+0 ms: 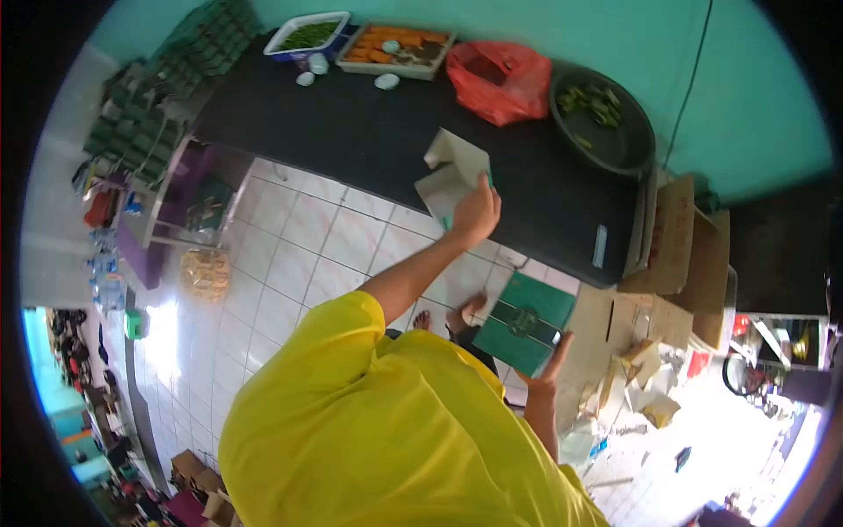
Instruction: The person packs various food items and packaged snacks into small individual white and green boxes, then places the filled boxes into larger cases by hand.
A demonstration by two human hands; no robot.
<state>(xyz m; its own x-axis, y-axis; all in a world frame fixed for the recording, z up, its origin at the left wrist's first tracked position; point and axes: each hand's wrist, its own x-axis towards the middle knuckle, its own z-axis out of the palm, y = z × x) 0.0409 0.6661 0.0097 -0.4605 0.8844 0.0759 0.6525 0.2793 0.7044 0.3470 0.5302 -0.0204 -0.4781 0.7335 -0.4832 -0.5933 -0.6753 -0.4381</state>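
Note:
My left hand [477,213] reaches over the near edge of the dark table, its fingers closed on a partly folded cardboard box piece [452,176]. The piece shows its greyish-white inside, with upright flaps and green at its edges. Lower and to the right, my right hand [551,362] grips a green box [527,322] by its near corner. A dark band and a round emblem mark the green box's face, and it is tilted beyond the table's near edge. The fingers under the green box are mostly hidden.
The dark table [351,123] carries a tray of green vegetables [307,35], a tray of orange food [395,50], a red plastic bag [500,79] and a dark basin [615,145]. Cardboard boxes [663,237] stand at its right end. Stacked green cartons [140,132] are left.

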